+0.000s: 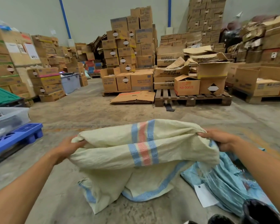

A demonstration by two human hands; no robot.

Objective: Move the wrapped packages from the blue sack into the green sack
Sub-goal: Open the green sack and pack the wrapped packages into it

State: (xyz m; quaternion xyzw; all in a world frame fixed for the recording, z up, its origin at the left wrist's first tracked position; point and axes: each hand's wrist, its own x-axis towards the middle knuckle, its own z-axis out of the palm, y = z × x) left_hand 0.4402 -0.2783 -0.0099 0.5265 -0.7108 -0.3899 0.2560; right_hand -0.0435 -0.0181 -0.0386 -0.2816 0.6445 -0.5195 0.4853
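Observation:
A pale green woven sack (113, 162) with blue and red stripes hangs in front of me, its bottom crumpled on the concrete floor. My left hand (68, 147) grips the left side of its rim and my right hand (220, 139) grips the right side, holding the top stretched between them. The blue sack (223, 180) lies flat on the floor at the lower right, with a white label (204, 195) on it. Black wrapped packages (259, 210) show at the bottom right corner, partly cut off by the frame edge.
Stacks of cardboard boxes (128, 62) on wooden pallets (192, 98) line the back and both sides. A blue plastic pallet (18, 138) with a clear bin (8, 120) stands at the left. Flattened cardboard (132, 97) lies ahead on the concrete floor.

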